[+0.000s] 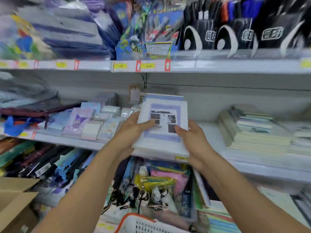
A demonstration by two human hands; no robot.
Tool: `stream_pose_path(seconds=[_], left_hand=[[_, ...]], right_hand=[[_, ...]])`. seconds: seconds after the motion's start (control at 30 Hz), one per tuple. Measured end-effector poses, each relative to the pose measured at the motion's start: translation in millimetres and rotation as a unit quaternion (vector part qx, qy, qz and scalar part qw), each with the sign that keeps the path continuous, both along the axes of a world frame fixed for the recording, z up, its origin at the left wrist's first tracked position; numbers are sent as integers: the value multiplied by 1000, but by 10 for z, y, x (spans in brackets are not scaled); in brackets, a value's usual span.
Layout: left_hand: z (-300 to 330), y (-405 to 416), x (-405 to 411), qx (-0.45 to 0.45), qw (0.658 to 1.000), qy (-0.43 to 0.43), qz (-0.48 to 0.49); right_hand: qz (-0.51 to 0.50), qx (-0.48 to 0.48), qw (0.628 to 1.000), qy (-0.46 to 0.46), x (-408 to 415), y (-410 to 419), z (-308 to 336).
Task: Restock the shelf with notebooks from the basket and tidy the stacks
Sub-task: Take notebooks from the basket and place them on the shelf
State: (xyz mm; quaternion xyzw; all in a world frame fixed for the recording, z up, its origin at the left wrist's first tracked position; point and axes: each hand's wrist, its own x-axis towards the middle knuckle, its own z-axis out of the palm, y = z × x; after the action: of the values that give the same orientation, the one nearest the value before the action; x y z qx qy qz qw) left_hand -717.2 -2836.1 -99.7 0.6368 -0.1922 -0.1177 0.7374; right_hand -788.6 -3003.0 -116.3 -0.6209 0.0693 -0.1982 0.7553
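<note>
Grey steel shelf (235,163) carries the lavender notebook stack (164,132) at its near edge, middle. Left hand (133,130) and right hand (193,140) clasp its sides, thumbs curled on top. Best to press both flanks evenly, then slide it farther back.

White, lilac-bordered notebooks (164,125); white basket (144,224), orange rim
</note>
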Motion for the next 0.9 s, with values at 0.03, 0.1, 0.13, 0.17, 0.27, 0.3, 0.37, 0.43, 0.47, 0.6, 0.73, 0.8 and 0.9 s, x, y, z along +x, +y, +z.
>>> stream_pose_path(seconds=[0.03,0.1,0.13,0.17,0.27,0.3,0.37,0.43,0.47,0.6,0.73,0.8,0.9], left_hand=[[85,-41,68,5,1000,-12,-12],[224,-132,244,4,999,-35,-11],[279,-185,385,3,999,-40,4],[341,-249,509,0,999,-39,22],[490,-425,1029,-13,996,-19,87],[537,-469,1186,-2,994,-16,106],[585,-514,1518,30,991,-18,127],[531,-545,1859,58,991,-18,123],[440,-575,2136,74,990,-20,115],[482,-676,2036,113,981,-72,143],[426,-772,2107,174,930,-169,277],[378,-796,2018,148,927,-175,298],[140,-723,1556,54,900,-270,338]], right_hand=[[-14,18,1000,0,149,-53,111],[-28,27,999,5,500,-182,315],[-24,22,999,9,656,-223,420],[-20,14,1000,16,822,-261,526],[12,9,999,35,1222,-365,747],[27,4,999,41,1321,-405,778],[36,-60,996,61,1494,-474,773],[14,-139,987,80,1648,-536,734],[0,-167,983,79,1730,-574,709],[-51,-207,974,70,2023,-673,684],[-135,-275,947,96,2195,-712,637],[-189,-304,931,74,2055,-678,591],[-265,-263,922,-96,1467,-464,217]])
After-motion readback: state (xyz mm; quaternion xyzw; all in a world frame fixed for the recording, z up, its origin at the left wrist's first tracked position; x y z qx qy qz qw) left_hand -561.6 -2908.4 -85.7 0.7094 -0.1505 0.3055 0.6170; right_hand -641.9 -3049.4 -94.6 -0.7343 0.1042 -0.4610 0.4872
